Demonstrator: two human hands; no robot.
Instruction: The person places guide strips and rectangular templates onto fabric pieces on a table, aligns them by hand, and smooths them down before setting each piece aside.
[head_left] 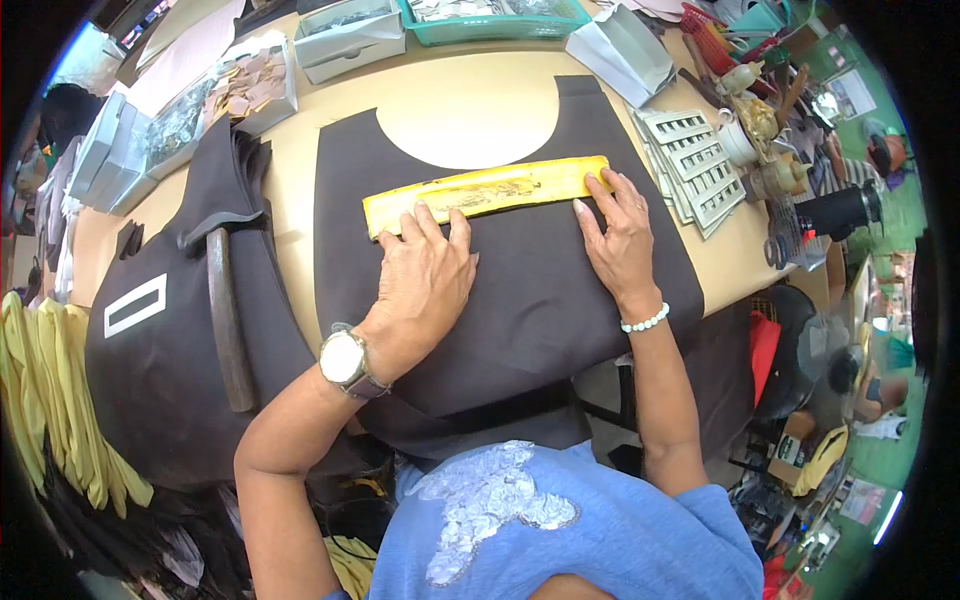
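Observation:
A worn yellow strip (pixel 490 188) with dark smudges lies slantwise across a dark cloth panel (pixel 500 280) with a rounded neck cutout. Fingers spread, my left hand (pixel 428 270) rests on the panel, its fingertips touching the strip's lower edge near the left end. My right hand (pixel 620 235) is at the other end, with fingertips on top of the strip and the thumb by its lower edge. Neither hand is wrapped round anything. To the left, a hammer (pixel 228 310) with a wooden handle lies on a stack of dark cloth pieces (pixel 160 370) beside a white rectangular frame (pixel 135 305).
Boxes of small parts (pixel 350 40) and a green tray (pixel 495 25) line the table's back. White slotted templates (pixel 695 165) are stacked at right, near bottles and tools (pixel 765 130). Yellow cloth (pixel 50 390) hangs at far left. A black chair (pixel 790 350) stands at right.

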